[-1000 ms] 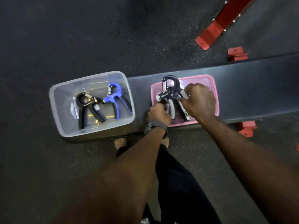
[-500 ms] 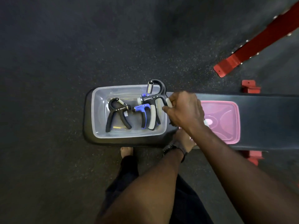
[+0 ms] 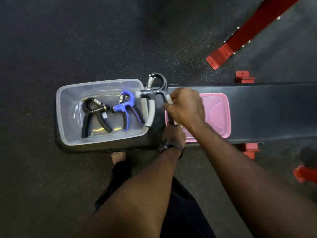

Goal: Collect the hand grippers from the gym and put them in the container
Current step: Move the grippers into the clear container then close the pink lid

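Observation:
A clear plastic container (image 3: pixel 103 82) stands on the left end of a black bench (image 3: pixel 267 109). Inside it lie a black hand gripper (image 3: pixel 93 115) and a blue hand gripper (image 3: pixel 126 107), side by side. My right hand (image 3: pixel 186 107) grips one handle of a black hand gripper with grey pads (image 3: pixel 154 93). It hangs upright over the container's right rim, spring end up. My left hand (image 3: pixel 174 134) sits below my right hand at the bench's near edge, mostly hidden.
A pink lid (image 3: pixel 216 114) lies flat on the bench right of the container, partly under my right hand. Red metal frame parts (image 3: pixel 240 36) stand on the dark rubber floor at the far right. My bare foot (image 3: pixel 118 156) is below the bench.
My right hand carried the grey-padded gripper off the pink lid and leftwards to the container's right rim. My left hand came off the gripper and dropped to the bench's near edge.

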`<state>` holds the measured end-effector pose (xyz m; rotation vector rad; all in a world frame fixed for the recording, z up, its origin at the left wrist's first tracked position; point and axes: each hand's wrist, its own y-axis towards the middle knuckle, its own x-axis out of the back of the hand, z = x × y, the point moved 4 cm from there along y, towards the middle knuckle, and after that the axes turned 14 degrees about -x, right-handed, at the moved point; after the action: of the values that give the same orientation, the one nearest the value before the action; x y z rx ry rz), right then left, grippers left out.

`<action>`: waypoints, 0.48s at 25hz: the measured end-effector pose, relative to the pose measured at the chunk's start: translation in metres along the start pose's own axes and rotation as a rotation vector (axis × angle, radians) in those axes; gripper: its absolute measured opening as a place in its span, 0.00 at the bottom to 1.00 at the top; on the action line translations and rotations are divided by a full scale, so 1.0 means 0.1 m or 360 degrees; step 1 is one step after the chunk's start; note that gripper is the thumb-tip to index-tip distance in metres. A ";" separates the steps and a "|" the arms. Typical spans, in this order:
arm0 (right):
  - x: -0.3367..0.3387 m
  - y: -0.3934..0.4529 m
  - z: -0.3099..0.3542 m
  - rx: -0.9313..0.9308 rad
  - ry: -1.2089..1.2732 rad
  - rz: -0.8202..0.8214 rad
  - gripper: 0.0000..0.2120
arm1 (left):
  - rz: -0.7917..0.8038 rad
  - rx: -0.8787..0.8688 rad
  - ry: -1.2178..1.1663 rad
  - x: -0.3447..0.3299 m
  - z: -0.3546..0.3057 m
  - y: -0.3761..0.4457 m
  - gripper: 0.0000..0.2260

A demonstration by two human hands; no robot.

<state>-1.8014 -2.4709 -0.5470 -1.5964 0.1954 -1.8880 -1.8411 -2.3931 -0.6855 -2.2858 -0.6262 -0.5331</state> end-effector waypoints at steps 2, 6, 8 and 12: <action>0.15 0.16 -0.52 -0.0169 0.0022 -0.0034 0.11 | -0.0162 -0.0011 -0.0101 0.07 -0.02 -0.01 0.12; 0.02 0.36 -1.42 -0.0441 0.0021 0.0021 0.13 | -0.0017 -0.0038 -0.0333 0.15 0.07 -0.04 0.13; -0.24 0.36 -1.52 -0.0437 0.0033 0.0108 0.13 | -0.0004 -0.0052 -0.0385 0.19 0.13 -0.03 0.13; -0.45 0.35 -1.54 -0.0334 0.0038 0.0028 0.12 | -0.0008 -0.0011 -0.0163 0.19 0.04 0.01 0.11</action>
<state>-1.9283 -2.5175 -0.6406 -1.7030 0.4290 -1.9255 -1.8248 -2.3851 -0.6786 -2.3301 -0.6805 -0.4234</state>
